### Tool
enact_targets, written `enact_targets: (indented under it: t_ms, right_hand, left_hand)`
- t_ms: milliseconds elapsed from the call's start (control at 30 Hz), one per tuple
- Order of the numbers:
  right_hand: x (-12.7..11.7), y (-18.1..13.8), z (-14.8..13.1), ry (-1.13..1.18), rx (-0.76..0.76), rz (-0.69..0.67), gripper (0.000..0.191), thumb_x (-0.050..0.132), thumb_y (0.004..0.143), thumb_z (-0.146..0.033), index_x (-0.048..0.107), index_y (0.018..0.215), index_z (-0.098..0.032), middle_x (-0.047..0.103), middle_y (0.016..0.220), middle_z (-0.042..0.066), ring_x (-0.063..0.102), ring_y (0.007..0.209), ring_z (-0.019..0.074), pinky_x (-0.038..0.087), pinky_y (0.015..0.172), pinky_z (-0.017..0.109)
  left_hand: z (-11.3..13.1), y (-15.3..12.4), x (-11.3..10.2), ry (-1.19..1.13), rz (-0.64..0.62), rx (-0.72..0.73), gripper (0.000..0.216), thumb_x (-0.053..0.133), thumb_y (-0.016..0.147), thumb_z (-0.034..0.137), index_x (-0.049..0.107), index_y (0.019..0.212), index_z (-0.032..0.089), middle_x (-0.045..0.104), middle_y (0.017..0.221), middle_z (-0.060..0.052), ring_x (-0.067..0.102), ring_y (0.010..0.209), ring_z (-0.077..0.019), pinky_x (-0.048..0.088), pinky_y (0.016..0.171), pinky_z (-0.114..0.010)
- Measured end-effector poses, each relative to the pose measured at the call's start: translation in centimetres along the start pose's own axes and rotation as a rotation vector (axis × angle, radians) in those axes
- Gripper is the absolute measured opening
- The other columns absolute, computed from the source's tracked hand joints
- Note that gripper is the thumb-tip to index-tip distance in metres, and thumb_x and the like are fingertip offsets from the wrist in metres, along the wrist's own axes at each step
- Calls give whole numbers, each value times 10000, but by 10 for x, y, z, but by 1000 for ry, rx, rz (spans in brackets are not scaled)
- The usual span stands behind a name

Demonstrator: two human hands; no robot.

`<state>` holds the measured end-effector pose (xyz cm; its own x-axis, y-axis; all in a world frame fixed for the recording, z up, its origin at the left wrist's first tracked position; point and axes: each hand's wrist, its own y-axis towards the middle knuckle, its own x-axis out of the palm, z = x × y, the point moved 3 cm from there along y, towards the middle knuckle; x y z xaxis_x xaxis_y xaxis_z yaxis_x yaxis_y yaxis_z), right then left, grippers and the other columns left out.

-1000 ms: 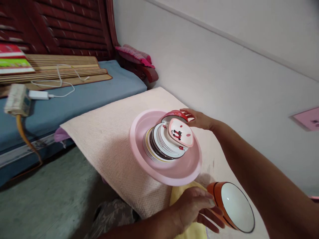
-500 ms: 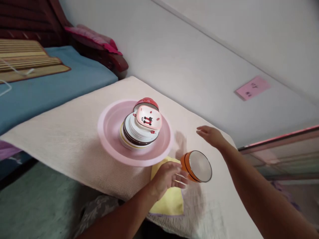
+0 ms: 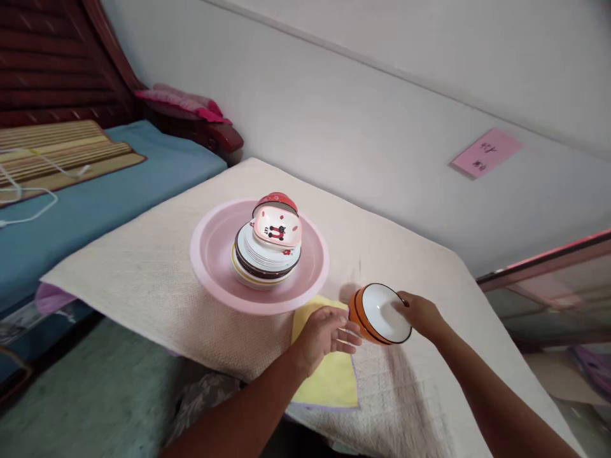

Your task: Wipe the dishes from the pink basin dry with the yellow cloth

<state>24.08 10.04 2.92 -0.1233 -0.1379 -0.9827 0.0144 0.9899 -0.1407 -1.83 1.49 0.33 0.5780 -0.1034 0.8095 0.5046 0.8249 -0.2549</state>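
Note:
Two nested orange bowls (image 3: 380, 313) with white insides and dark rims tilt over the right part of the covered table. My right hand (image 3: 420, 316) grips their right rim, thumb on the inside and fingers hidden behind. Close to their left side is my left hand (image 3: 327, 334), fingers stretched out and apart, holding nothing; whether its fingertips touch the bowl is unclear. Beneath the left hand lies a yellow cloth (image 3: 329, 385). A pink basin (image 3: 210, 273) contains stacked plates (image 3: 262, 254), a pink-rimmed dish (image 3: 277, 226) with a cartoon print and a red bowl (image 3: 277, 201).
The light table cover (image 3: 143, 254) runs back to the white wall (image 3: 334, 114), where a pink note (image 3: 487, 154) is stuck. On the left stands a wooden bench (image 3: 42, 57) with a blue pad (image 3: 157, 159), a striped mat and a white cable. A glass-panelled piece (image 3: 563, 280) is at right.
My right hand has come down and left from beside the wall and taken hold of the bowls' rim. The left hand stays nearly where it was. The view has shifted slightly.

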Motion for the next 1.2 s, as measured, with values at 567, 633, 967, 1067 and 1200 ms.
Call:
enact_targets:
  t_ms: [567,633,967,1067,1200]
  right_hand:
    - [-3,-101,-45,805,163,99,230,545,739,-454,506,651,-245,459,467,-38,457,373,155,368,341,286]
    - [12,-114,-63,880,132,52,227,548,748,-462,526,695,-242,472,488,-44,462,378,150,351,318,268]
    - [38,-156,-171,1235,-12,-139,342,614,738,-496,604,821,-165,512,547,-33,500,416,123,391,369,232]
    - [37,-171,-183,1389,-52,-221,415,639,729,-508,619,950,-158,598,651,16,559,483,141,432,429,247]
    - [53,-188,-175,1483,23,-191,433,692,679,-506,639,940,-164,629,699,36,574,507,145,433,443,246]
  left_hand:
    - [-2,-39,2,454,87,239,561,473,820,526,403,1221,141,516,1142,-140,642,722,-149,496,594,-265]
    - [2,-57,2,519,55,230,620,484,820,530,357,1305,165,504,1181,-149,638,747,-158,505,593,-265]
    - [34,-148,-38,687,264,229,513,511,830,409,412,1298,222,610,955,-70,613,668,-163,491,478,-237]
    - [64,-163,-59,689,344,223,479,529,804,431,474,1215,191,632,892,-68,620,662,-173,510,484,-255]
    - [139,-178,-72,774,538,296,460,555,778,424,490,1143,152,625,784,-52,609,611,-155,525,489,-260]
